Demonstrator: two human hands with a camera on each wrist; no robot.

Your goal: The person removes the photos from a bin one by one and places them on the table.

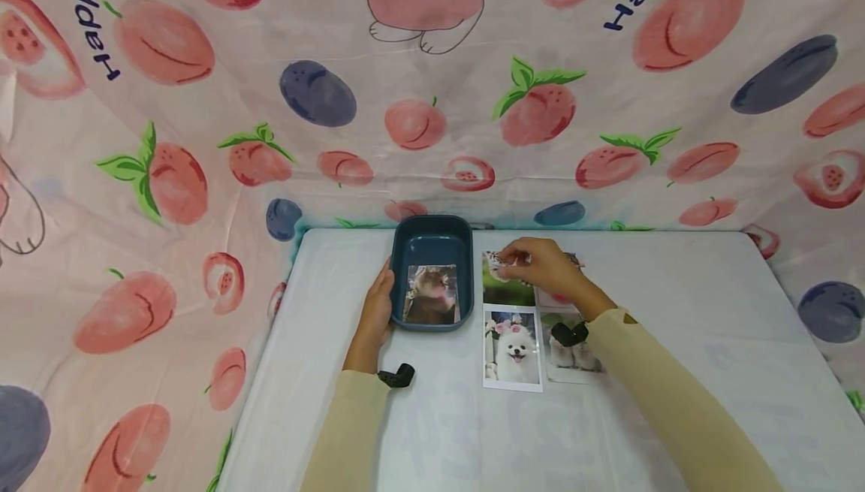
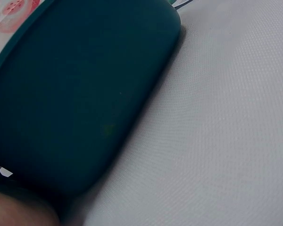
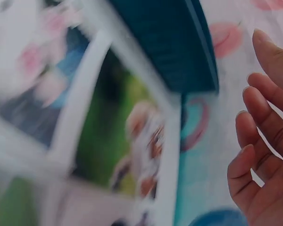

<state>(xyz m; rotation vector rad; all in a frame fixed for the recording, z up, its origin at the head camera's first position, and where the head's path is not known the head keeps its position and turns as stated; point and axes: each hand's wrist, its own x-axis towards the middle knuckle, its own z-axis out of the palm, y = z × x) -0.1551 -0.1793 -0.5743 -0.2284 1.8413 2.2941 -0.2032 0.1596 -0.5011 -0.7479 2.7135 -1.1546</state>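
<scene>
A dark blue-green tray (image 1: 432,223) stands on the white table, a glossy photo print (image 1: 431,295) lying inside it. My left hand (image 1: 375,304) holds the tray's left side, its fingers against the outer wall. In the left wrist view that wall fills much of the picture. My right hand (image 1: 544,263) is over a photo of a small animal on green grass (image 1: 508,295). Its fingers look loosely bent, with nothing between them, in the right wrist view. Below that photo lies a print of a white fluffy dog (image 1: 515,349). Another print (image 1: 568,360) sits beside it, partly behind the sleeve.
A further photo (image 1: 553,300) is mostly hidden under the right hand. The white tabletop (image 1: 689,312) extends to the right of the prints. A fruit-patterned cloth (image 1: 432,79) hangs behind the table, close to the tray's far end. Each wrist wears a black camera.
</scene>
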